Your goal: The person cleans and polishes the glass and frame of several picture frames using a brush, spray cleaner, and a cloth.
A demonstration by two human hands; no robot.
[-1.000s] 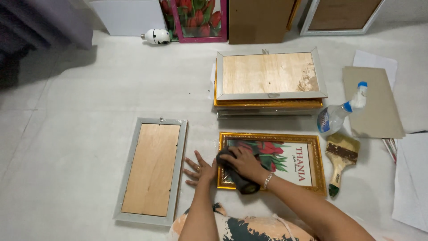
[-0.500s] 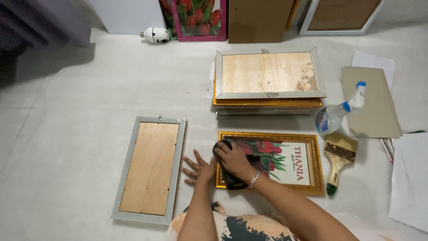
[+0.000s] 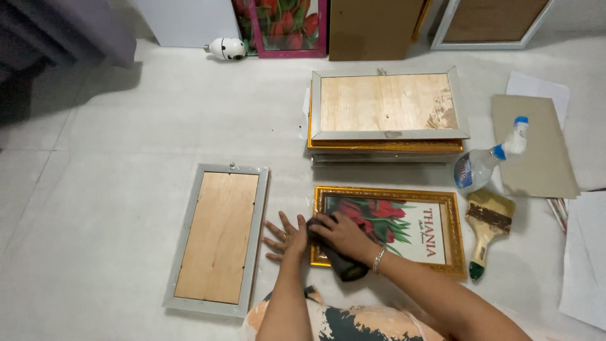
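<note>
A gold-framed picture (image 3: 410, 230) of red tulips lies face up on the pale floor in front of me. My right hand (image 3: 344, 235) presses a dark cloth (image 3: 338, 259) onto the picture's left end. My left hand (image 3: 285, 237) rests flat on the floor with fingers spread, just left of the gold frame and touching its edge. A silver frame (image 3: 218, 239) lies face down to the left, its wooden backing up.
A stack of frames (image 3: 386, 113) lies beyond the picture, face down. A spray bottle (image 3: 483, 164) lies on its side and a paintbrush (image 3: 486, 224) sits to the right, near cardboard (image 3: 536, 148) and paper sheets. More frames lean against the far wall.
My right hand and the cloth have slid left across the picture glass to its left end. My left hand has stayed beside the frame.
</note>
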